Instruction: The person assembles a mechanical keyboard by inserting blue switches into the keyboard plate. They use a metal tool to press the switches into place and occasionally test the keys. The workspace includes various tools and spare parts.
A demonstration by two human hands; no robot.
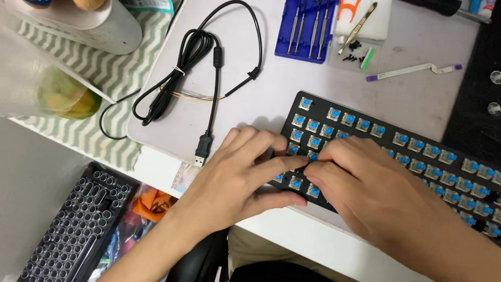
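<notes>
A black keyboard (417, 151) with its keycaps off and several blue switches showing lies slanted on the pale grey mat (417, 99). My left hand (235, 175) grips its left end, fingers over the top and thumb along the front edge. My right hand (376, 196) rests over the lower left rows, and its thumb and forefinger pinch a small black part (304, 168) right where the left fingertips meet them. What that part is, I cannot make out. The hands hide the switches beneath them.
A black USB cable (209, 78) lies coiled left of the keyboard. Behind are a blue screwdriver case (308, 28), tweezers (357, 26), loose black screws (355, 52) and a white ribbon strip (412, 71). A round-key keyboard (73, 224) sits lower left, a plastic cup (62, 94) at the left.
</notes>
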